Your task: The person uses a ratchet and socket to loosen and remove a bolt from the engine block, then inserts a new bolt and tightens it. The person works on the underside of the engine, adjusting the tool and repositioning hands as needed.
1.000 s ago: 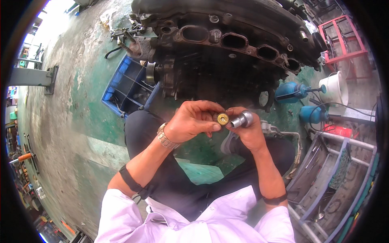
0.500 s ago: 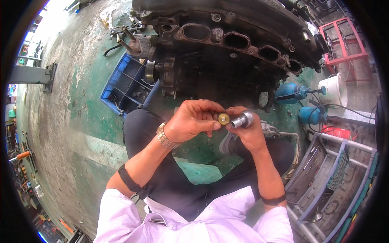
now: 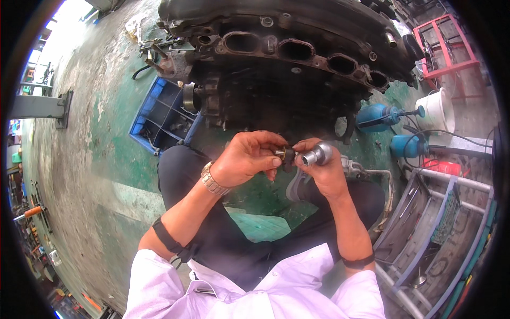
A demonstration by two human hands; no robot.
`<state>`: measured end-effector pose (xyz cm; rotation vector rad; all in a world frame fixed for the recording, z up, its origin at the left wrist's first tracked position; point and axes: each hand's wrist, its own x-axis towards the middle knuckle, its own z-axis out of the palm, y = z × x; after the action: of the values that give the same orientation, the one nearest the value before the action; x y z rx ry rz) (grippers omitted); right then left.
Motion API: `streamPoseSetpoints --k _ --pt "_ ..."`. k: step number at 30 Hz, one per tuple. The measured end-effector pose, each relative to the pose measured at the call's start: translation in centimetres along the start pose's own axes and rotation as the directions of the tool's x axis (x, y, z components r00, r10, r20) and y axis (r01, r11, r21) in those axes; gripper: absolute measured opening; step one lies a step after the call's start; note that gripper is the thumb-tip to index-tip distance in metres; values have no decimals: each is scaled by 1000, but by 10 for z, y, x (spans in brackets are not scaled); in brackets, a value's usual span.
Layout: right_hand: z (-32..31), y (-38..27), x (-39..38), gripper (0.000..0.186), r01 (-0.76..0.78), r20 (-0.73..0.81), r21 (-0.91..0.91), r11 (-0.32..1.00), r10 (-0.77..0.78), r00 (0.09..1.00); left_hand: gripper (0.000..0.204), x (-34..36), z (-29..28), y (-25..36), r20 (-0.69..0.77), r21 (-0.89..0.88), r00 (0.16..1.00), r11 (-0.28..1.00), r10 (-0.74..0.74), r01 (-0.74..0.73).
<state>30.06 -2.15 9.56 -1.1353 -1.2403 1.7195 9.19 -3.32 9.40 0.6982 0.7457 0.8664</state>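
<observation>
Between the thumb and fingers of my left hand (image 3: 241,159) is a small dark round part with a brass-coloured rim and a thin metal pin (image 3: 287,153); its exact kind does not show. My right hand (image 3: 329,173) is closed around a silver ratchet wrench with a socket (image 3: 319,154), the socket's mouth pointing left toward me. Fingertips of the right hand are close to the small part, and whether they touch it is hard to tell. Both hands meet above my lap, just below a dark engine block (image 3: 265,101) with oval ports along its side. The ratchet's handle is mostly hidden.
A blue divided crate (image 3: 142,118) with small parts sits left of the engine. To the right stand blue jacks (image 3: 378,118), a white bucket (image 3: 445,110), a red metal frame (image 3: 449,69) and a grey rack (image 3: 446,212). A grey post (image 3: 40,106) juts in at far left.
The small part has turned in my left fingers, from its round brass-coloured face to its side with the pin. The engine appears shifted slightly left and upward in the picture.
</observation>
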Motion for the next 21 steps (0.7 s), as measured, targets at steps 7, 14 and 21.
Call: streamPoseSetpoints --k 7,14,21 --pt "1 0 1 7 -17 6 40 999 17 1000 35 2 3 -3 58 -8 998 1000 -22 22" --pt "0 1 1 7 -38 -16 -19 999 38 999 32 3 4 -4 151 -61 986 994 -76 86" --pt "-2 -4 0 7 0 -26 58 998 1 1000 32 2 2 -9 192 -195 977 972 -89 127"
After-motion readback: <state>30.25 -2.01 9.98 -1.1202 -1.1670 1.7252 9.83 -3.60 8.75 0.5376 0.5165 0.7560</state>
